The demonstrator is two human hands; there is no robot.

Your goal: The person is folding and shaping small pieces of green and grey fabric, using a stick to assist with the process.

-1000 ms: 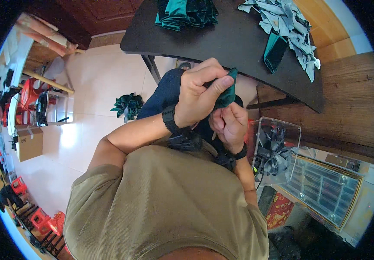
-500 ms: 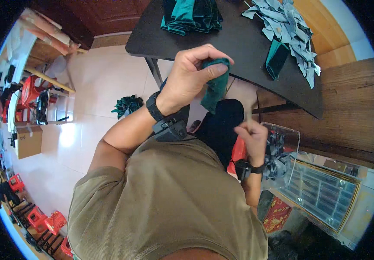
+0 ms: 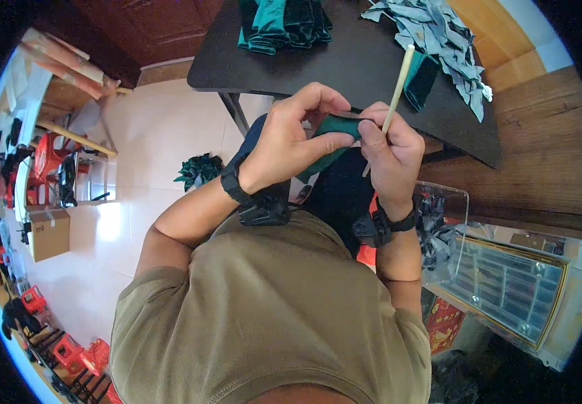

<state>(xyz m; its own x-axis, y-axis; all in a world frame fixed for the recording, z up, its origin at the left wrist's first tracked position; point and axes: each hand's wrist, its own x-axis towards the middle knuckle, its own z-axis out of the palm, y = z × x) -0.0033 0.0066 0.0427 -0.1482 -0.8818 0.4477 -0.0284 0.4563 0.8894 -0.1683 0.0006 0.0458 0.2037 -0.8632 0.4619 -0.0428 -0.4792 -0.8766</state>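
1. Pinched in the left hand, green cloth hangs over the lap, near the table.
2. Right hand grips a pale stick and pinches the cloth's right end.
3. Clear bin, farther right, holds crumpled dark and grey scraps.

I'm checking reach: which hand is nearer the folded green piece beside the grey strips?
Right: the right hand, holding a pale stick, is below and left of the folded green piece in the picture; the left hand lies farther left.
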